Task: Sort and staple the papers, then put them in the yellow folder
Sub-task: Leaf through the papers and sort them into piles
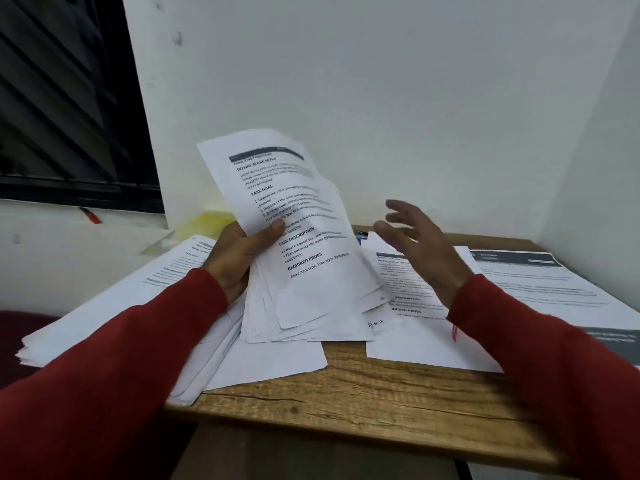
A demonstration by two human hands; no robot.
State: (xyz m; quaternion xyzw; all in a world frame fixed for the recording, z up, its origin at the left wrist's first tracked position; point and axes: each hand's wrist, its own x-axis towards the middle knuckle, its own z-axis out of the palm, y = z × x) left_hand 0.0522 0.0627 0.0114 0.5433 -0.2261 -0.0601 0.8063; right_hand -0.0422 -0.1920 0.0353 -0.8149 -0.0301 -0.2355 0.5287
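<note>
The left hand grips a fanned sheaf of papers along its left edge, thumb pressed on the printed face of the top sheet and the fingers curled behind, so the sheaf stands tilted above the wooden surface with its lower edges resting on the loose sheets beneath. The top sheet shows headings such as "TASK GOAL", "TASK DESCRIPTION" and "REQUIRED PROPS". The right hand hovers just to the right of the sheaf, fingers spread apart and slightly bent, holding nothing; it is blurred. Both arms wear red sleeves. Under the right hand lies a printed sheet flat on the surface, and further right a sheet with a dark header band lies near the wall. A thick stack of papers sits at the left, overhanging the surface's edge. The yellow folder lies at the back, behind the left hand and mostly hidden by the held sheaf. A small red object rests on the white ledge below the dark window.
</note>
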